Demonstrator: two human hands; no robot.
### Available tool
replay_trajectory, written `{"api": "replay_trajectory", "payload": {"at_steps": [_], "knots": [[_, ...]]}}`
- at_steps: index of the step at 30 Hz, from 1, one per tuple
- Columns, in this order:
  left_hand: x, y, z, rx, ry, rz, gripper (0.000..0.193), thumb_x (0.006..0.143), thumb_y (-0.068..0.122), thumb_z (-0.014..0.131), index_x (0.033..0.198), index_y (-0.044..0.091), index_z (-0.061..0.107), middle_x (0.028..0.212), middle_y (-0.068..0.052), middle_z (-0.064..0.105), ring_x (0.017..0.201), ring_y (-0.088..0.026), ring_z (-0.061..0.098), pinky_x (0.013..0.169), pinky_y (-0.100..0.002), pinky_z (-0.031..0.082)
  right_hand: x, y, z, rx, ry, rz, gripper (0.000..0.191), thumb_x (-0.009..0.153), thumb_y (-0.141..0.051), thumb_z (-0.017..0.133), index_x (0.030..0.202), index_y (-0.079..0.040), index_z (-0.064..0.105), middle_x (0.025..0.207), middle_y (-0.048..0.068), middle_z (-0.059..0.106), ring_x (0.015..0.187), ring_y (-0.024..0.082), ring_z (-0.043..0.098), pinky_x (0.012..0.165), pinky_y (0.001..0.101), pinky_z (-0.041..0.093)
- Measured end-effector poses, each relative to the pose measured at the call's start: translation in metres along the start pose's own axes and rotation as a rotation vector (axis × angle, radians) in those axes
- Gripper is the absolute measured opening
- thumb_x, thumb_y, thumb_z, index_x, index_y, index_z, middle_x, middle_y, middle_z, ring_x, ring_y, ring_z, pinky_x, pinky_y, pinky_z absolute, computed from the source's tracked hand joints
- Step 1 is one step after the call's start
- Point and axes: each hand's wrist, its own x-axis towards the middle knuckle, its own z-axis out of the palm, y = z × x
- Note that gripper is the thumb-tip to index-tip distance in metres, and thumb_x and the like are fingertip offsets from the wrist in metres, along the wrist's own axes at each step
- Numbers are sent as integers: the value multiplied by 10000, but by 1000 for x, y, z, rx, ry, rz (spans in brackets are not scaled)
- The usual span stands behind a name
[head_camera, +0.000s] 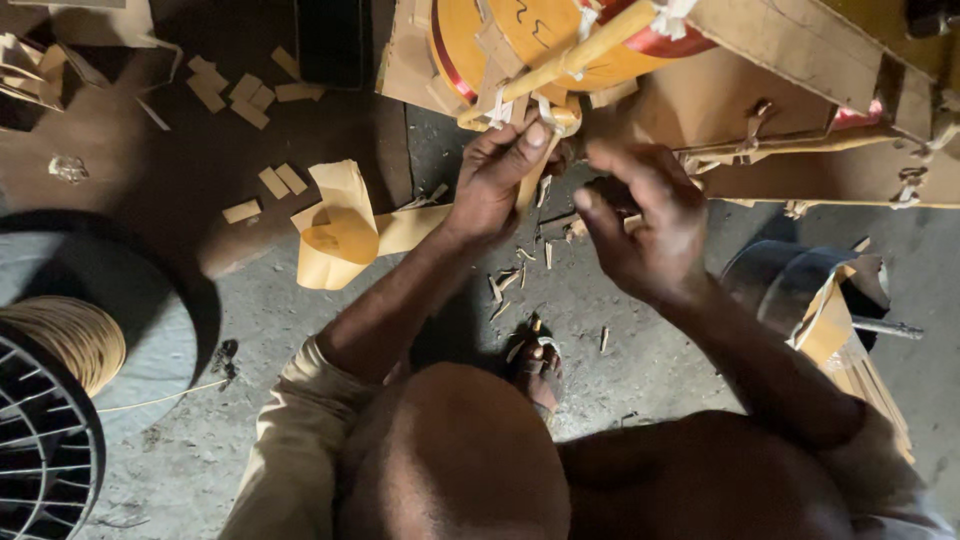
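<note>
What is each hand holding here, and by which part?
The left hand pinches a thin pale strip near its upper end, under the bamboo stick. The right hand is curled beside it; its grip cannot be told.

Boxes: we see flat brown cardboard pieces (800, 60) at the top right, tied to yellow sticks.
Round sign: we see a yellow round card (520, 40) with a red edge, top middle.
Screens: we see none.
</note>
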Motion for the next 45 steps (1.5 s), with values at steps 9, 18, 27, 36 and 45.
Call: {"api": "replay_trajectory", "payload": {"at_steps": [9, 18, 27, 36, 45], "knots": [[-1, 7, -8, 235, 197, -129, 239, 1070, 159, 673, 1174, -44, 744, 883, -75, 656, 672, -132, 467, 603, -279, 359, 20, 9, 42, 300, 81, 372, 279, 1114, -42, 653, 1384, 27, 661, 955, 60, 697, 801, 102, 591, 738, 259, 517], [-6, 29, -5, 508, 66, 43, 206, 1039, 156, 698, 1180, 8, 730, 1039, -12, 753, 949, -78, 658, 885, -275, 564, 14, 18, 60, 550, 263, 407, 105, 1100, -62, 652, 1165, 17, 626, 1085, 77, 691, 896, 126, 711, 825, 289, 635], [-3, 45, -8, 468, 121, -130, 230, 1012, 175, 718, 1140, -14, 743, 984, -42, 770, 882, -83, 666, 809, -252, 549, 16, 18, 65, 411, 268, 336, 244, 1036, -45, 809, 1173, -2, 612, 1054, 55, 607, 835, 87, 564, 747, 253, 513], [-3, 45, -1, 381, 177, -178, 303, 959, 223, 764, 1103, -43, 755, 943, -43, 743, 812, -86, 621, 730, -256, 506, 21, 21, 52, -211, 230, -230, 246, 945, 80, 792, 1156, -9, 699, 1047, 113, 660, 864, 247, 704, 749, 342, 585], [-3, 37, 41, 402, 224, 86, 204, 961, 158, 762, 1065, -17, 748, 888, 4, 711, 756, -55, 586, 672, -238, 472, 15, 20, 46, -437, 115, -282, 374, 895, 73, 761, 1260, 2, 719, 1157, 145, 658, 943, 283, 709, 778, 372, 609]]}}
